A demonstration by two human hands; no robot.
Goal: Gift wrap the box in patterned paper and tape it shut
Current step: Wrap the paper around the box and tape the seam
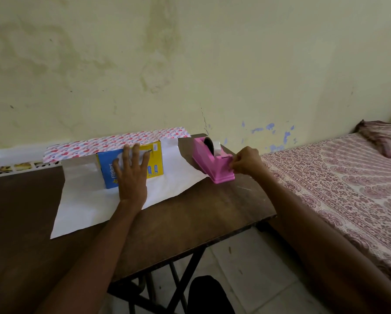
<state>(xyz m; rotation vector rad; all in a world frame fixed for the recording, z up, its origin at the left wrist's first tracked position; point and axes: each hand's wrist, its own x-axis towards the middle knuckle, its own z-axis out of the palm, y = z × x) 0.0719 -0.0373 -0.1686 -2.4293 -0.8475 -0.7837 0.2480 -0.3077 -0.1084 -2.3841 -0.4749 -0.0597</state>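
A blue and yellow box (155,165) lies on a sheet of wrapping paper (88,202), white side up. The paper's far edge is folded up over the box and shows its pink heart pattern (113,143). My left hand (131,173) presses flat on the box top, fingers spread, holding the folded edge down. A pink tape dispenser (210,159) stands to the right of the box, partly on the paper. My right hand (246,162) pinches at the dispenser's cutter end, fingers curled; the tape strip itself is too small to make out.
The brown wooden table (190,225) ends close on the right, with folding legs beneath. A white plastic tray (11,162) lies at the back left against the wall. A bed with a patterned cover (348,189) stands to the right.
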